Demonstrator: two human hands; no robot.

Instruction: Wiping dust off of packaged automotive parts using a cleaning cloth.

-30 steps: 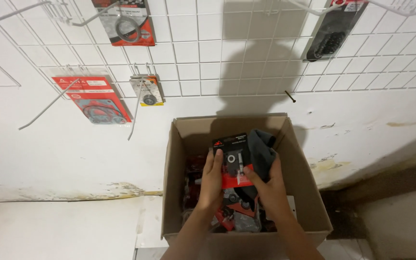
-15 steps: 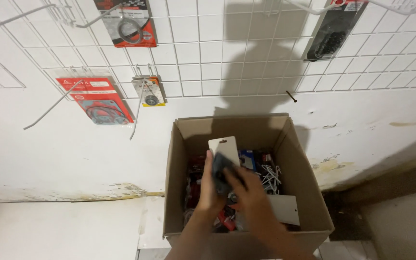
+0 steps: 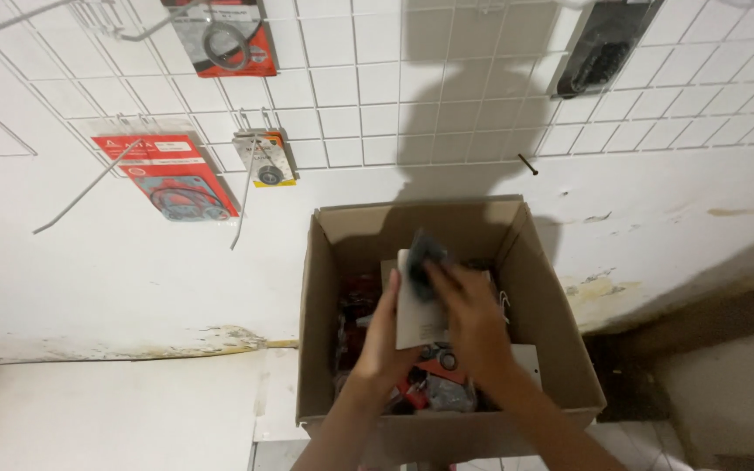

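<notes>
An open cardboard box (image 3: 320,314) stands against a white wall, filled with red and clear packaged parts. Over its middle, my left hand (image 3: 384,336) holds a white carded package (image 3: 412,318) upright by its left edge. My right hand (image 3: 473,318) is on the card's right side and presses a dark cloth (image 3: 425,257) against the top of it. Both forearms come up from the bottom edge of the view. What lies under the hands in the box is partly hidden.
A white wire grid (image 3: 377,105) hangs on the wall above the box with metal hooks (image 3: 80,192). On it hang red carded packages (image 3: 176,179) (image 3: 224,39), a small carded part (image 3: 263,161) and a black packaged item (image 3: 604,44). A white ledge (image 3: 115,410) lies left of the box.
The red-printed front of the package has been turned away, so its white back now faces me. My right hand with the dark cloth has moved left onto the top of the card.
</notes>
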